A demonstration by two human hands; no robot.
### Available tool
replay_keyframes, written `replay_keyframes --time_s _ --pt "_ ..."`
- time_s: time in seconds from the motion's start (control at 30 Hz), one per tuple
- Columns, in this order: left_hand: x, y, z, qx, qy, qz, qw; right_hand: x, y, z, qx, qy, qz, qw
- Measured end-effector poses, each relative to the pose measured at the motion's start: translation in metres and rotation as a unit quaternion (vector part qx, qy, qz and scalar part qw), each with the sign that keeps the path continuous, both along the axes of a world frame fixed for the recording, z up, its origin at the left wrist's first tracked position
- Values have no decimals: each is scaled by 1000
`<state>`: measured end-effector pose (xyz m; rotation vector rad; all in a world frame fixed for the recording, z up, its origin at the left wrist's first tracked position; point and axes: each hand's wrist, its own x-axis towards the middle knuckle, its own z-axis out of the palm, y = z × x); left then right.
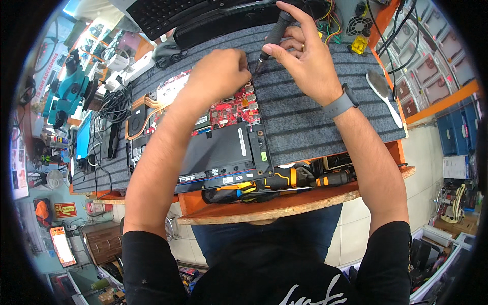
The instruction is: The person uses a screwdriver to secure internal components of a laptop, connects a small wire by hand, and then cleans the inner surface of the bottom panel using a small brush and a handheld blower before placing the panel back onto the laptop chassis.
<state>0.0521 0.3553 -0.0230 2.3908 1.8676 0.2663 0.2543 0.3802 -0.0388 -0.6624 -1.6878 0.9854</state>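
Observation:
An opened laptop (262, 152) lies on the striped grey mat, its inside facing up. It has a red circuit board (234, 110), a black battery (216, 151) and, at the left, a fan (137, 120) with copper heat pipes. My left hand (218, 73) is closed over the board's far right corner; its fingertips are mostly hidden. My right hand (310, 63) grips a screwdriver (278, 31) with a dark handle, index finger at its top end. The screwdriver's tip points down beside that corner, close to my left fingers.
An open drawer of tools (290, 179) juts out below the mat. On the mat's right lies a white-handled brush (385, 96), with a small yellow bottle (359, 44) farther back. A keyboard (168, 15) stands at the far side. Tangled black cables (113, 105) lie at the left.

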Motion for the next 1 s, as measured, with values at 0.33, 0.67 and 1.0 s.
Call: replay_keyframes --time_s 0.33,0.67,1.0 --pt "-35 22 2 -28 -5 -207 978 -7 -3 0 3 -20 -9 1000" --pt "-37 18 3 -46 -50 -206 976 -6 -7 6 -32 40 12 999" --pt "-12 17 27 42 246 -324 913 5 3 -7 28 65 -16 997"
